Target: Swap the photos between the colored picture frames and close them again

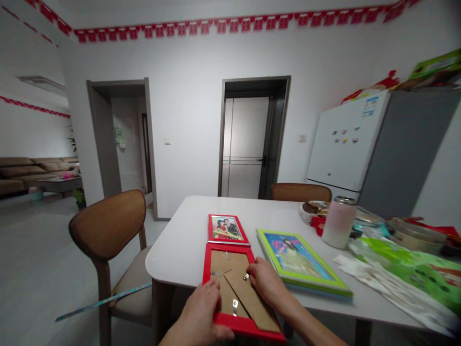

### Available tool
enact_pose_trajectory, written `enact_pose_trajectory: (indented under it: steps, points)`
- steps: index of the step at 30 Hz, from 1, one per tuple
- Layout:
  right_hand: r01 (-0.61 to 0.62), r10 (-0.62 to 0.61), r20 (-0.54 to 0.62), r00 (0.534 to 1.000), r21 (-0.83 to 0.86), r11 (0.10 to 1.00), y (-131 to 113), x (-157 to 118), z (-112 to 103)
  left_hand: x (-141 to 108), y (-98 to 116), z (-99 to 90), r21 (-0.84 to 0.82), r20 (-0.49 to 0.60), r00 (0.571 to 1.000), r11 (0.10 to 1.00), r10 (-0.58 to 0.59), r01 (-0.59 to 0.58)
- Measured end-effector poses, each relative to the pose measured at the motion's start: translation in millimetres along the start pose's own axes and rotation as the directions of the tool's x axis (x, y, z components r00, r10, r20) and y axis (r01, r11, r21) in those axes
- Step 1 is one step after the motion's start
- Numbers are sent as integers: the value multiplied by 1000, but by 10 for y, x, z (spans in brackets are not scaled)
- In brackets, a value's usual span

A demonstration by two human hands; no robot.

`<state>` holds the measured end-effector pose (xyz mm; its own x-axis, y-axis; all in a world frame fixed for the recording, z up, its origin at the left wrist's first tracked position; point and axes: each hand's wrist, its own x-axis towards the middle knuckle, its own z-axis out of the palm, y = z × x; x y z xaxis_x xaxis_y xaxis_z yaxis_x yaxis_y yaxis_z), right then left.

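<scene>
A red picture frame [207, 262] lies face down at the near edge of the table, its lower part reaching past the edge. Its brown backing board [218, 261] carries a slanting stand leg [243, 293] and small metal clips [235, 307]. My left hand [200, 312] grips the frame's left side, thumb along the bottom rim. The fingers of my right hand [266, 283] are closed at the metal clip [246, 277] on the right side. Beyond it lies a second red frame [227, 228], photo side up. A green frame [298, 257] with a portrait lies to the right.
On the table's right side [281, 211] stand a pink tumbler [339, 223], white gloves [389, 288] and a green plastic bag [425, 274]. Wooden chairs stand at the left [111, 226] and far side [301, 192]. A patterned strip [104, 302] crosses the left chair.
</scene>
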<state>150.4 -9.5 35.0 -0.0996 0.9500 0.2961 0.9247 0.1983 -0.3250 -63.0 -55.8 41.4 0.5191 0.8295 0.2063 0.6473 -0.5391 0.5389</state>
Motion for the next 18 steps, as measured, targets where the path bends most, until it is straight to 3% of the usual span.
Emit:
enact_pose_trajectory:
  steps: [6, 9, 12, 14, 18]
  points:
    - [32, -32, -30, 999, 17, 999, -42, -47, -75, 21, -73, 89, 9, 3, 999, 999, -32, 32]
    - [179, -193, 65, 979, 174, 968, -125, -164, -138, 59, -110, 129, 22, -9, 998, 998, -57, 57]
    - [265, -356, 195, 914, 377, 887, -238, -269, -159, 88, -94, 137, 41, -4, 998, 997, -68, 68]
    - [270, -378, 213, 901, 407, 873, -299, -298, -135, 96, -78, 134, 51, 6, 998, 997, -60, 60]
    - [273, -342, 156, 927, 344, 898, -354, -266, -50, 93, -86, 140, 64, -6, 999, 997, -49, 49]
